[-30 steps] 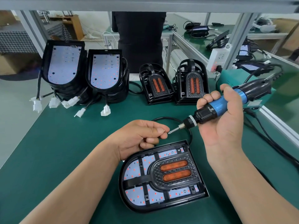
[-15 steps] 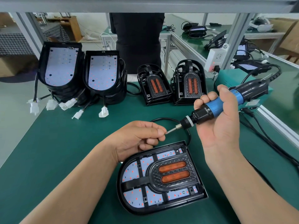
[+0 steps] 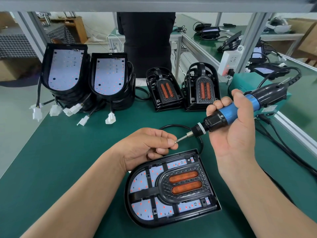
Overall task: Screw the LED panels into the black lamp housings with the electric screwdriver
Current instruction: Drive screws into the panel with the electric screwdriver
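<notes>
A black lamp housing (image 3: 171, 219) lies flat on the green mat near me, with a white LED panel and a black insert with two orange strips inside it. Above its far edge, my left hand (image 3: 147, 148) pinches a small screw (image 3: 175, 142) at its fingertips. My right hand (image 3: 229, 133) grips the blue and black electric screwdriver (image 3: 228, 114), tilted down to the left. Its bit tip meets the screw between my left fingers.
Two stacks of black housings with white panels (image 3: 65, 71) and white connectors (image 3: 110, 118) stand at the back left. Two stacks of black inserts (image 3: 200, 88) stand at the back centre. Cables (image 3: 283, 143) and a green box lie at right. A person in black stands behind the bench.
The screwdriver tip has come down and left to the screw at my left fingertips. Both hands otherwise stay in place above the housing.
</notes>
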### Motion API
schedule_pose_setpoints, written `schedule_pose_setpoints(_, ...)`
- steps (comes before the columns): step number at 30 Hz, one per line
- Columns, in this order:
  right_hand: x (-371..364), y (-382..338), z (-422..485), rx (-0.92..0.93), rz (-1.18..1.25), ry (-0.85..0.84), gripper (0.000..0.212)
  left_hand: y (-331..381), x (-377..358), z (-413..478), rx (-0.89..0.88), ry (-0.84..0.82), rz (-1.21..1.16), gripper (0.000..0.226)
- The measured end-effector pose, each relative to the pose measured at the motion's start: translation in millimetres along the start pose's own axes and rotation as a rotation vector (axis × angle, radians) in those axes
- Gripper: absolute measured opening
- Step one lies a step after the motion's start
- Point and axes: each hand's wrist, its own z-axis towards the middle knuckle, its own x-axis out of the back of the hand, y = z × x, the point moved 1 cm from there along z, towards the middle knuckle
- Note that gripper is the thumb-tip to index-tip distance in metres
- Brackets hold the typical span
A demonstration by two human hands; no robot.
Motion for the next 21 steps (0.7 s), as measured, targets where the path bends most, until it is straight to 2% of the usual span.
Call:
schedule_pose_setpoints(10, -2.0, -0.5, -1.5, 0.036, -0.052, -0.085, 0.010, 0.8, 0.1, 1.5, 0.005, 0.040, -0.012, 0.011)
schedule_pose_setpoints(12, -3.7, -0.4, -2.9, 0.063, -0.084, -0.103, 0.014, 0.7, 1.2, 2.1, 0.002, 0.053, -0.023, 0.013)
schedule_pose_setpoints(16, -4.8, 2.5, -5.2, 0.086, -0.150, -0.094, 0.024, 1.2, 2.7, 1.8, -0.012, 0.098, 0.001, 0.011)
schedule_pose_setpoints(21, -1.6, 6.3, -5.0, 0.062, -0.182, -0.049, 0.019, 2.7, 5.0, 1.7, -0.036, 0.153, 0.024, 0.012)
